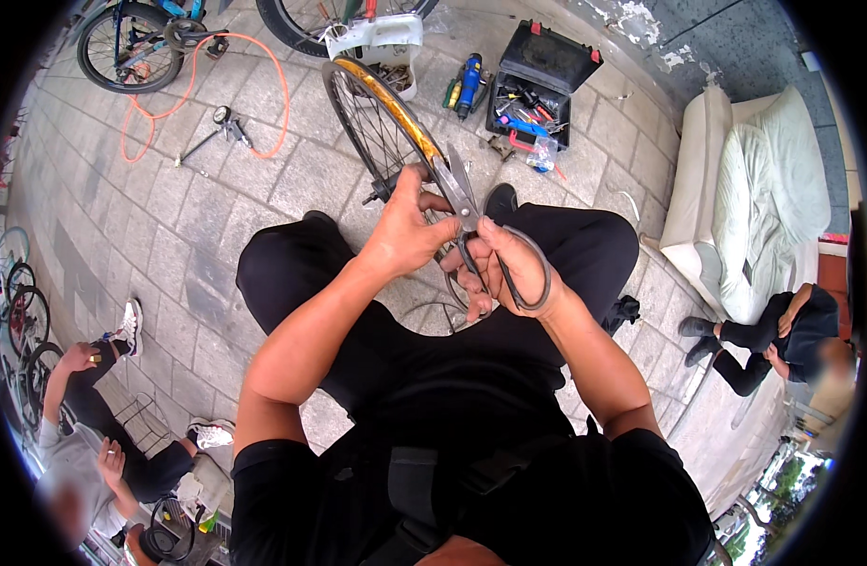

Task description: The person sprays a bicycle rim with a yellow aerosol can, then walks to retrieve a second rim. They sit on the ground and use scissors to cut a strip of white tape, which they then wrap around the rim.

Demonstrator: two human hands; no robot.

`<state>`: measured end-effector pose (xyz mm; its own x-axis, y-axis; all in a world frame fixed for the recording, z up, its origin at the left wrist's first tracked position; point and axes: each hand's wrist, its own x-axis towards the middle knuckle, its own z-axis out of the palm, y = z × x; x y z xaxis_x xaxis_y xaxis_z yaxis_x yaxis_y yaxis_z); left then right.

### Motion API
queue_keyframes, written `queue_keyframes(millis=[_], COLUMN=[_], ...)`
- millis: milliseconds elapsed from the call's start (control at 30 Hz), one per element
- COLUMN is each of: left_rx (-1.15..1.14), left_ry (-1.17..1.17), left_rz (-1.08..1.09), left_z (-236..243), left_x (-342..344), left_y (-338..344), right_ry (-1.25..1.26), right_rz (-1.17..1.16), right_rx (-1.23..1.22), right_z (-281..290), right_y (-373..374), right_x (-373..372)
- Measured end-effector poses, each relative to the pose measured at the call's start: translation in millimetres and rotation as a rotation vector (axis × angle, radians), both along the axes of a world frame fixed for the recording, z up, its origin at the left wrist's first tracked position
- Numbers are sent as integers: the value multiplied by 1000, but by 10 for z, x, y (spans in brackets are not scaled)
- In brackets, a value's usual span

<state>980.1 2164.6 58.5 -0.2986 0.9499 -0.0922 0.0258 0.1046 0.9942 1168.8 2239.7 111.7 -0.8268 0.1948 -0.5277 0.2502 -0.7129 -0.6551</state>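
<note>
Between my knees a spoked bicycle wheel point(339, 121) stands tilted, with a shiny yellow strip point(394, 102) along the inner side of its rim. My left hand point(407, 228) is closed on the wheel near the end of the strip, its thumb pointing toward the scissors. In my right hand point(511, 262) are large metal scissors point(462, 196) with dark looped handles. Their blades are parted and point up along the rim, touching or very close to the strip's near end. My hands hide the lower part of the wheel.
Beyond the wheel stand a white container point(398, 83), a blue power tool point(469, 85) and an open black toolbox point(535, 90). An orange hose point(284, 104) runs to a gauge point(222, 115). People sit at left and right; a pale sofa point(735, 198) is at right.
</note>
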Motion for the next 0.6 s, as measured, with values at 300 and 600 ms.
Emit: queue_keyframes(millis=[300, 600], left_rx=[-32, -24], left_ry=[-148, -237], left_rz=[-88, -156], left_z=[244, 309], left_x=[-272, -400], left_y=[-108, -208], right_ry=[108, 150], right_rz=[60, 117], right_rx=[-146, -50], right_z=[-134, -299], right_y=[137, 146], right_x=[-57, -94])
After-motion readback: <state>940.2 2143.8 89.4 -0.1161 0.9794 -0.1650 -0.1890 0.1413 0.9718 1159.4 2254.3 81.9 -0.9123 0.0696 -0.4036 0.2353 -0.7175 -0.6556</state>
